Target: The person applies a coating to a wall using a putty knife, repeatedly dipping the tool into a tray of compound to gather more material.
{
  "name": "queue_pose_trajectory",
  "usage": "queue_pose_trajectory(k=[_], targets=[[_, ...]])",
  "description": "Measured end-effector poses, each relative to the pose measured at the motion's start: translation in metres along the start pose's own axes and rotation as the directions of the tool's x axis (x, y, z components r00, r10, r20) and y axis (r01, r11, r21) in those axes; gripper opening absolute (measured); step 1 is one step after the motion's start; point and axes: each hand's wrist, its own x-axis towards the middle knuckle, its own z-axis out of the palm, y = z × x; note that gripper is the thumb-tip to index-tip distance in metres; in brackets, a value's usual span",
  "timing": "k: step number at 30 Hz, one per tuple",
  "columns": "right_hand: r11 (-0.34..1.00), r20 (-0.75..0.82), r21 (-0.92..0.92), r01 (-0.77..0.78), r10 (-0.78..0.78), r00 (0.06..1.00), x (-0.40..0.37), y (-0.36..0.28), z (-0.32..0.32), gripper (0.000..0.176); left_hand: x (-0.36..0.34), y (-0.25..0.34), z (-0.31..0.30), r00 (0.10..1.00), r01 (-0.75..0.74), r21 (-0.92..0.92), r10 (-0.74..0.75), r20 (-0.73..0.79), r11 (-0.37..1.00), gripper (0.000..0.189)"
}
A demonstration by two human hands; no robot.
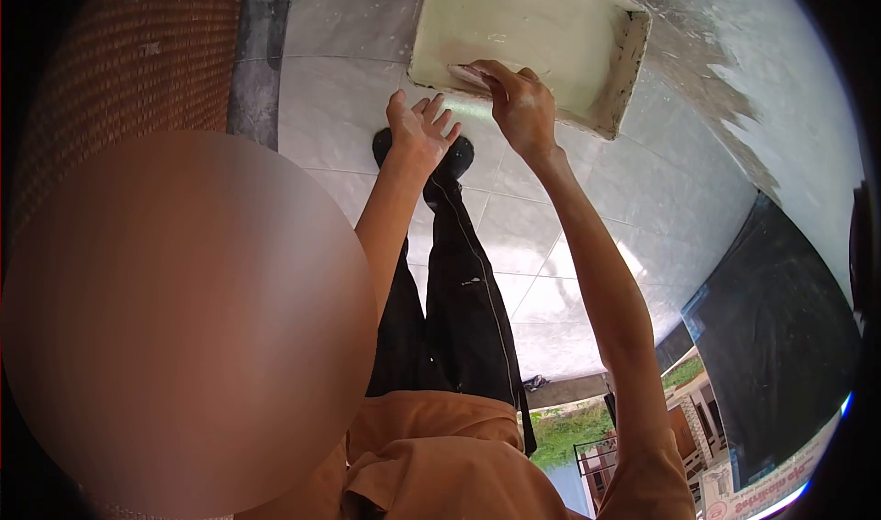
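In the head view, my right hand [525, 107] is closed around a thin, flat, whitish piece [468, 77], whose exact kind I cannot make out. It is at the near rim of a rectangular tub [624, 79], over pale, creamy material [523, 29] inside. White smears mark the back of this hand. My left hand [422, 133] is held palm up to the left of it, fingers apart and nothing in them. Whitish residue shows on its palm and fingers. A gap separates the left hand from the tub.
Grey tiles [340, 107] cover the floor, with my dark shoes [454, 157] below my hands. A woven brown surface [147, 61] is at left. At right stand a partly coated wall [780, 89] and a black panel [780, 336]. A large blurred circle hides the lower left.
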Motion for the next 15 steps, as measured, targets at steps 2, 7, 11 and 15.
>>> queue_pose_trajectory(k=[2, 7, 11, 15], targets=[[1.000, 0.010, -0.010, 0.022, -0.022, 1.000, 0.000, -0.001, 0.001, 0.026, 0.000, -0.001, -0.002, 1.000, -0.004, 0.012, 0.004, 0.026, 1.000, 0.074], [0.999, 0.042, -0.015, 0.044, -0.043, 0.998, 0.002, 0.000, -0.002, 0.023, -0.002, -0.009, -0.005, 0.997, -0.010, 0.020, 0.008, 0.073, 1.000, 0.074], [0.995, 0.076, -0.024, 0.098, -0.096, 0.992, 0.009, 0.007, -0.007, 0.025, -0.002, -0.013, -0.006, 0.996, -0.012, 0.030, 0.010, 0.088, 0.999, 0.075], [0.991, 0.137, 0.056, 0.123, -0.130, 0.982, 0.028, 0.023, -0.009, 0.026, -0.002, -0.020, -0.013, 1.000, 0.007, 0.061, -0.009, 0.027, 0.998, 0.075]])
